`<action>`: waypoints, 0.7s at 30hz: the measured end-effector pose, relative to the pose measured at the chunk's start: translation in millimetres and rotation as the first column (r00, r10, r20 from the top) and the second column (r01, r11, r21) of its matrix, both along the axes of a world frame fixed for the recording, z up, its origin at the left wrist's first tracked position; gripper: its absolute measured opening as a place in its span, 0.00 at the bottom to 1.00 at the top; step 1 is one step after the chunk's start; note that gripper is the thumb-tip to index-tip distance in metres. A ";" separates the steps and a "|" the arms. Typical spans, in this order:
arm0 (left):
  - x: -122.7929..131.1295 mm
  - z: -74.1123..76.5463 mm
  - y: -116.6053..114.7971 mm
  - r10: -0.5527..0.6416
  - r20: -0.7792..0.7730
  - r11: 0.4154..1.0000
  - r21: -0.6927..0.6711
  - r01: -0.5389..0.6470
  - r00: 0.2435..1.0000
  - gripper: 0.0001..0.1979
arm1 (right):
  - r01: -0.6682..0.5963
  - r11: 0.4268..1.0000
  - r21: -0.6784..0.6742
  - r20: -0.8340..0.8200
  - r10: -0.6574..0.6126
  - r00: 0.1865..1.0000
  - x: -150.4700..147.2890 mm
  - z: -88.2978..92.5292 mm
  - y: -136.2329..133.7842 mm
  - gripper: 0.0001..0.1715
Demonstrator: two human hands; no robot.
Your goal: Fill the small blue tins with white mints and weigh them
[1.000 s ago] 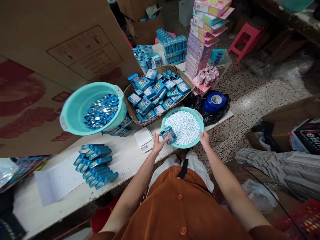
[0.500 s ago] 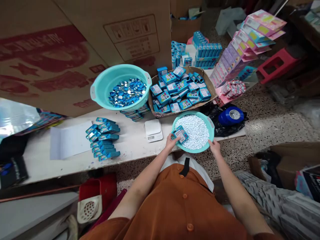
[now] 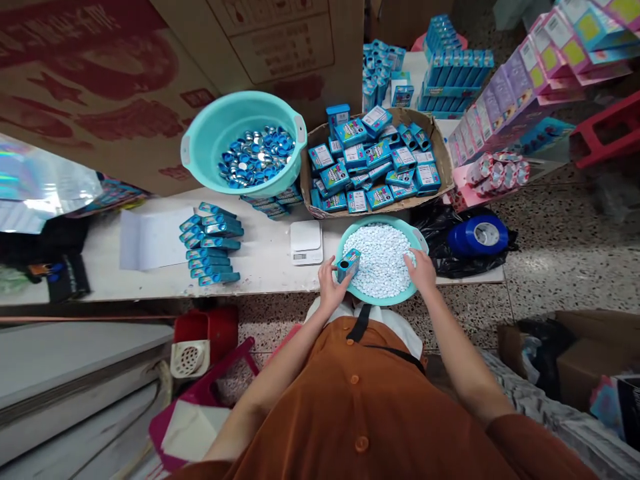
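Observation:
My left hand [image 3: 331, 287] grips a small blue candy box [image 3: 349, 264] at the left side of a turquoise bowl [image 3: 418, 238]. A dark round hole shows in the box's upturned end. White pellet-like candies [image 3: 383, 257] fill the bowl. My right hand [image 3: 423, 272] reaches over the bowl's right rim, its fingers apart and touching the candies; nothing shows between them. Just left of the bowl lies a white digital scale [image 3: 307, 241]. Behind it, a cardboard tray [image 3: 443, 150] is heaped with more blue boxes [image 3: 377, 155].
A larger turquoise basin [image 3: 200, 143] holds blue-and-silver caps [image 3: 255, 157]. Blue boxes lie in rows [image 3: 213, 243] on the table's left, beside a white sheet [image 3: 155, 237]. A blue tape roll [image 3: 477, 235] rests on black plastic at right. A pink stool [image 3: 200, 407] stands below.
My left hand has turned the box so its holed end faces up. My right hand has moved from the rim's outside to over the candies. The camera view has shifted.

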State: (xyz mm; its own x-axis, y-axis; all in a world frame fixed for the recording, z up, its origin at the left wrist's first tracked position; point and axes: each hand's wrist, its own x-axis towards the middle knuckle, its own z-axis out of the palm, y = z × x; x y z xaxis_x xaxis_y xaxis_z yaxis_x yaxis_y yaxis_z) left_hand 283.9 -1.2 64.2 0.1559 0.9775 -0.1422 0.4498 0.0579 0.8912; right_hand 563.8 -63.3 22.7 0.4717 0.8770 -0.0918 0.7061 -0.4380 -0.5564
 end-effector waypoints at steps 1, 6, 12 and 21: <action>1.2 2.2 -2.9 0.019 0.034 1.000 -0.025 -0.018 0.999 0.18 | -0.027 0.999 0.020 -0.003 0.027 1.000 -7.1 -7.8 6.7 0.30; 10.0 6.7 -9.5 0.304 0.209 0.917 -0.328 -0.226 0.930 0.20 | 0.056 0.998 0.042 0.061 -0.059 0.996 -43.3 -38.7 24.1 0.34; 3.6 35.2 12.2 0.500 0.472 0.684 -0.729 0.003 0.726 0.19 | 0.039 0.999 0.029 0.032 -0.040 0.999 -71.2 -38.1 17.5 0.44; 8.3 81.4 16.2 0.335 0.716 0.518 -0.683 0.515 0.612 0.48 | 0.170 0.983 -0.071 -0.176 -0.180 0.968 -70.0 -36.4 27.1 0.33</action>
